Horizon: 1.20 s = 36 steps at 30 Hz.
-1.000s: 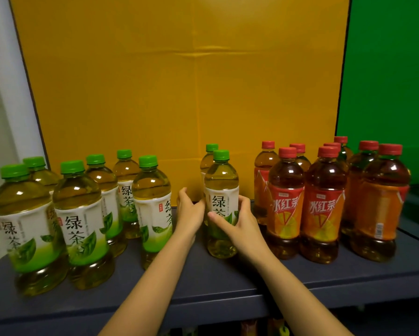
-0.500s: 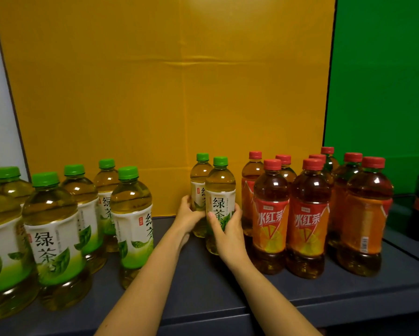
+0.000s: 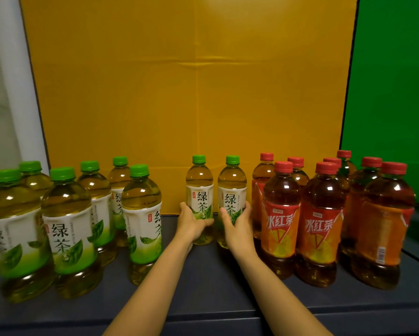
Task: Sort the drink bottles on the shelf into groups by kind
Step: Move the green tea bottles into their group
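— Where are the hands just now?

— Both are at the middle of the dark grey shelf (image 3: 215, 292). The left hand (image 3: 191, 223) is curled round the lower part of a clear plastic green-capped tea bottle (image 3: 200, 187), with its fingers across the white-and-green label. The right hand (image 3: 237, 225) grips a second green-capped tea bottle (image 3: 232, 187) in the same way.

— Are those two touching?

— There's a narrow gap between them. Both are upright and far back, near the yellow board (image 3: 191, 93). I can't tell whether they're lifted off the shelf.

— And the others?

— To the left, well apart from the pair, stands a cluster of six green-capped bottles (image 3: 65, 214) of pale tea. To the right, just beside the right hand, stands a cluster of red-capped bottles (image 3: 281, 214) of dark tea with red-and-orange labels. A green panel (image 3: 392, 93) stands behind those.
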Motion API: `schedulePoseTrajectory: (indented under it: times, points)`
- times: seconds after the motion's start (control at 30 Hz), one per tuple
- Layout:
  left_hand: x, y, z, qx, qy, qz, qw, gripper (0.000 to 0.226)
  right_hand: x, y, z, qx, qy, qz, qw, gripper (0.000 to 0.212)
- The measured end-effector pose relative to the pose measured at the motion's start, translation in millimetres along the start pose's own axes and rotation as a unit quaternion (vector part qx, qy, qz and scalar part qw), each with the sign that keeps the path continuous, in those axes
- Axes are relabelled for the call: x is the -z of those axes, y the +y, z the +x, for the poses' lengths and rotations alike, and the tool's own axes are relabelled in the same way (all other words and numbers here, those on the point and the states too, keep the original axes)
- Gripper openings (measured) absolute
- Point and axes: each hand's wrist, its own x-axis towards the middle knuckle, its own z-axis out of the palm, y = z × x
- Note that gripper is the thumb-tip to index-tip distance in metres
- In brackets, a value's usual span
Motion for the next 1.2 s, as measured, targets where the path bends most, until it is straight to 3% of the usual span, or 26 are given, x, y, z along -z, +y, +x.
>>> schedulePoseTrajectory:
  times: [0.6,0.8,0.9,1.0,1.1,1.2]
  points:
    - [10.1,-15.1,-12.5,-0.056,0.05,0.079,0.994,0.065,-12.8,5.6,7.4,0.004,-0.034,0.018,0.999,0.057]
    - [14.9,-11.5,-29.3,-0.071,-0.002,0.13,0.989,0.09,-4.0,-7.2,0.4,0.016,-0.053,-0.043,0.998,0.071]
    - [28.9,-13.4,-50.5,-0.119,-0.036,0.122,0.985,0.079,6.1,-21.3,-8.1,0.094,-0.01,-0.044,0.995,0.064]
    - [47.6,-20.4,-75.7,-0.159,-0.079,0.096,0.979,0.051,9.4,-38.4,-19.5,0.174,0.005,0.037,0.984,0.043]
    - [66.8,-21.0,-101.9,-0.169,-0.089,0.029,0.981,0.031,0.0,-51.0,-26.2,0.155,-0.098,0.14,0.973,0.027]
    - [89.5,-19.6,-119.8,-0.191,-0.006,0.005,0.982,0.019,-14.9,-63.3,-31.4,0.091,-0.263,0.215,0.936,0.031]
